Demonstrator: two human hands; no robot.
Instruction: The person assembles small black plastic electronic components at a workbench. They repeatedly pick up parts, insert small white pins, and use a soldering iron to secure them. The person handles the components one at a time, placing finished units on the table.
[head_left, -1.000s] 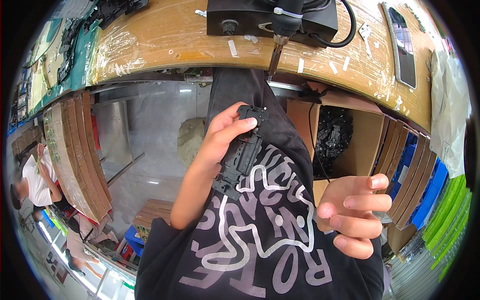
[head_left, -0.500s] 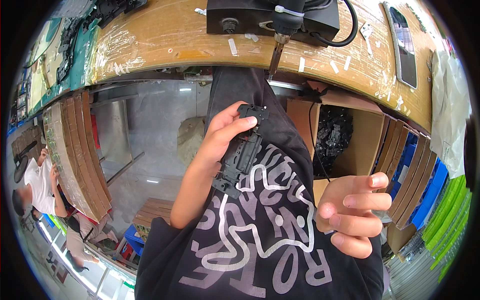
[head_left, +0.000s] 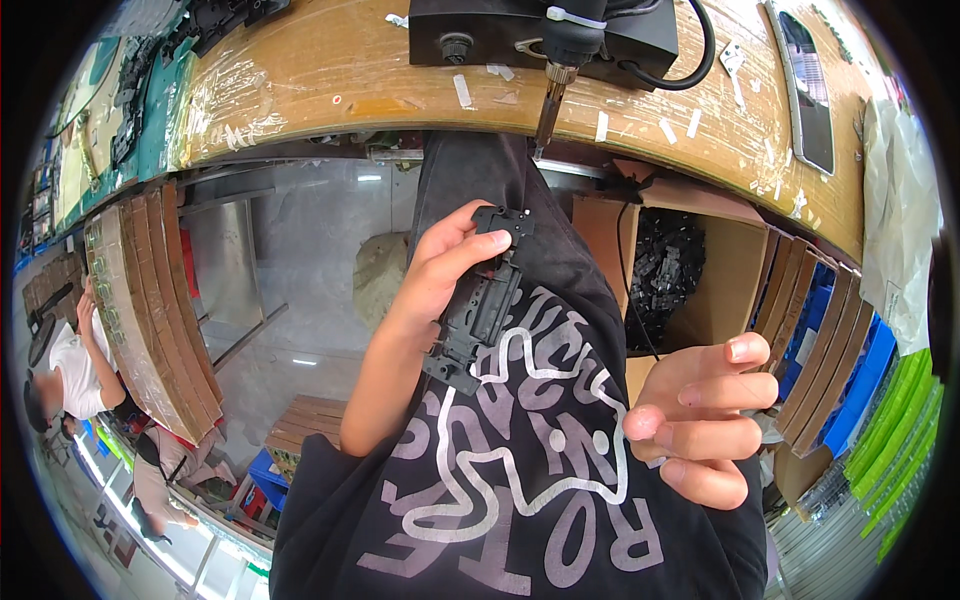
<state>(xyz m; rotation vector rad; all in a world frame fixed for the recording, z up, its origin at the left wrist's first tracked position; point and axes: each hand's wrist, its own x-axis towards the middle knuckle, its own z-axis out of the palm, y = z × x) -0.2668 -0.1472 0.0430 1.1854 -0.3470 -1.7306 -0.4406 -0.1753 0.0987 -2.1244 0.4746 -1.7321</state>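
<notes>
A black control box [head_left: 540,35] with a cabled screwdriver [head_left: 555,75] is seen at the near edge of the wooden workbench [head_left: 300,90]. Below that edge, an open cardboard box [head_left: 700,290] of black parts is set. A long black plastic part [head_left: 480,305] is gripped in the left hand [head_left: 445,270], against the black shirt [head_left: 520,480]; its long axis runs from the workbench edge down-left. The right hand [head_left: 700,415] is held loosely curled, empty.

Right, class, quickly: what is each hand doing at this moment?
Left hand: closed on a black plastic part.
Right hand: fingers loosely curled, holding nothing visible.
</notes>
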